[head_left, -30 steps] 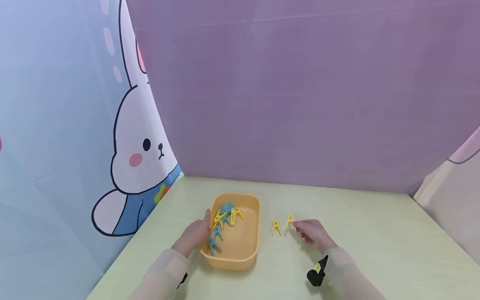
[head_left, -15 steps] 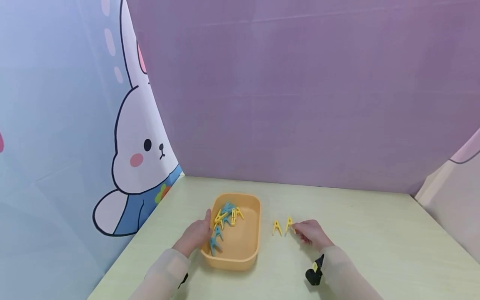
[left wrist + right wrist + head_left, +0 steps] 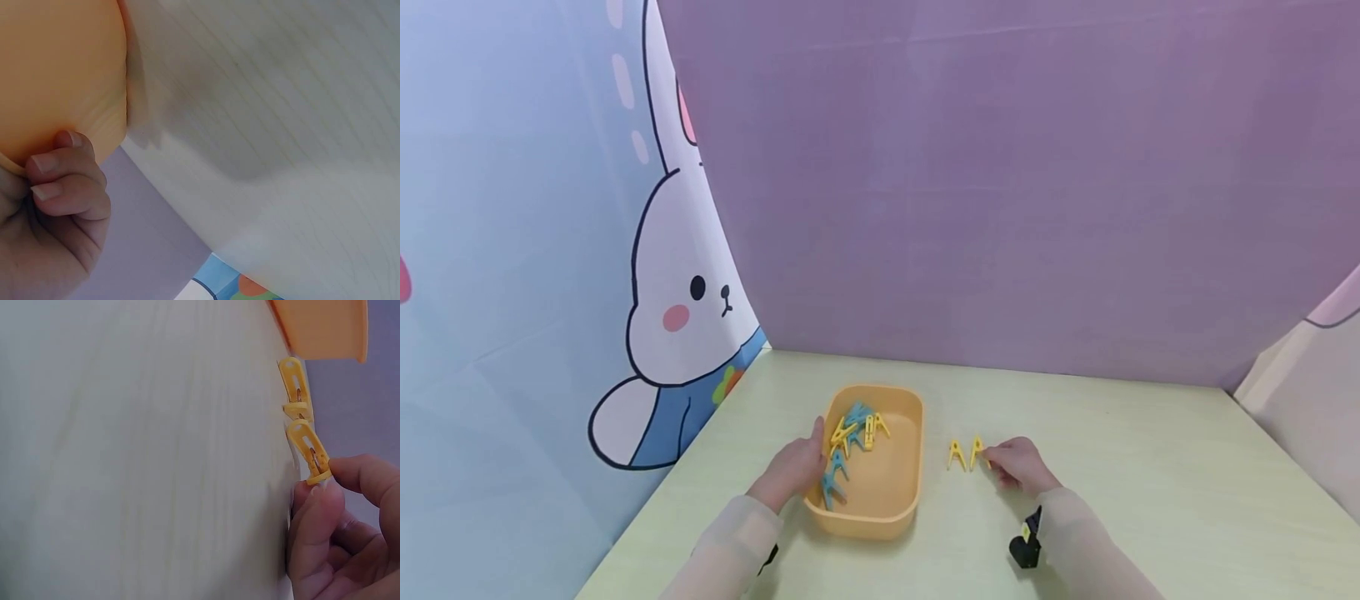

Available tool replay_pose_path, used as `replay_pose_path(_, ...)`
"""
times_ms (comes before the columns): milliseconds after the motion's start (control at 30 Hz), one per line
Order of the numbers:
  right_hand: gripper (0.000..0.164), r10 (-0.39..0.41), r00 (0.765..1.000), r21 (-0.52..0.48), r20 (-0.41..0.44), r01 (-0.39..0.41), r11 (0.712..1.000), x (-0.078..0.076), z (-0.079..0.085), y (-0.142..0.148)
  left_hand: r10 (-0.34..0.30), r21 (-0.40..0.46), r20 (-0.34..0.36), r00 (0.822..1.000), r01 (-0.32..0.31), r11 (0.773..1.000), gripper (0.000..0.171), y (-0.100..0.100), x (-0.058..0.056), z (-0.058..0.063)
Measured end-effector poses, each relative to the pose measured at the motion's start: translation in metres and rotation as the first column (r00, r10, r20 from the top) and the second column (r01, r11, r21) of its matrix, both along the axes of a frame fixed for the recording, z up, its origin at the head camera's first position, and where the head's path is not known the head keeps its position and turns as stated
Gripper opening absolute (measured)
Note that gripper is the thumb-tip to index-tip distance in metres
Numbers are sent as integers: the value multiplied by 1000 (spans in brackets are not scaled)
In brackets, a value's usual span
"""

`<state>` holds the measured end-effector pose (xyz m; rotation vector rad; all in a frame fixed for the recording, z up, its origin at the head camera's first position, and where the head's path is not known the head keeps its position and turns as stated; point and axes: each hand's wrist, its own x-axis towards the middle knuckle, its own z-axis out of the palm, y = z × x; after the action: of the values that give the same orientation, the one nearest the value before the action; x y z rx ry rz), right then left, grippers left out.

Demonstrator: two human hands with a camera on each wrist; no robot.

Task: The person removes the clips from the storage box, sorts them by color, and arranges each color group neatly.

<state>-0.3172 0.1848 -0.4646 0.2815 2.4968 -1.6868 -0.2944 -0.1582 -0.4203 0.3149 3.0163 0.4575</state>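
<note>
No writing or brand readable anywhere; only a cartoon rabbit (image 3: 681,308) printed on the left backdrop, white with a pink cheek and a blue garment, beside a plain purple panel (image 3: 1000,183) at the far side.

Left hand (image 3: 793,471) gripping the left wall of the orange tray (image 3: 906,467), fingers curled against its outer side and thumb up at the rim. Smooth, matte plastic tray, oblong with rounded corners, sitting near the left on the pale, faintly wood-grained table (image 3: 1150,467). Inside, a loose heap of yellow and blue clothespins (image 3: 850,446), small moulded plastic clips with splayed legs, piled toward the tray's left and far end.

Right hand (image 3: 1018,467) pinching the near yellow clothespin (image 3: 976,451) by its end between thumb and fingertips (image 3: 315,512), remaining fingers curled in; clip resting on the table just right of the tray. Metal spring visible in its slot from the right wrist view. Second yellow clothespin (image 3: 956,454) lying just left of it, almost touching, between the held clip and the tray. Sheer pale sleeves (image 3: 1075,542) on both forearms, black device (image 3: 1024,546) strapped under the right wrist.
</note>
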Motion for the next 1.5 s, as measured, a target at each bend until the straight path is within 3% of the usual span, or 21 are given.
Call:
replay_pose_path(233, 18, -26, 1000, 6, -6, 26, 1000, 0, 2, -3, 3, 4, 3, 1000, -3, 1000, 62, 0, -2, -1)
replay_pose_path(467, 29, -45, 999, 7, 22, 45, 999, -1, 2, -2, -7, 16, -5, 1000, 7, 1000, 61, -1, -2, -1)
replay_pose_path(967, 20, -9, 999, -7, 36, 9, 1000, 3, 6, -4, -3, 3, 1, 1000, 3, 1000, 63, -1, -3, -3)
replay_pose_path(1300, 20, -29, 1000, -14, 11, 30, 999, 1, 3, -2, 1, 1, 3, 1000, -1, 1000, 62, 0, -3, -3)
replay_pose_path(1500, 23, -22, 999, 39, -35, 23, 999, 3, 7, 1, 1, 3, 5, 1000, -1, 1000, 62, 0, -2, -3)
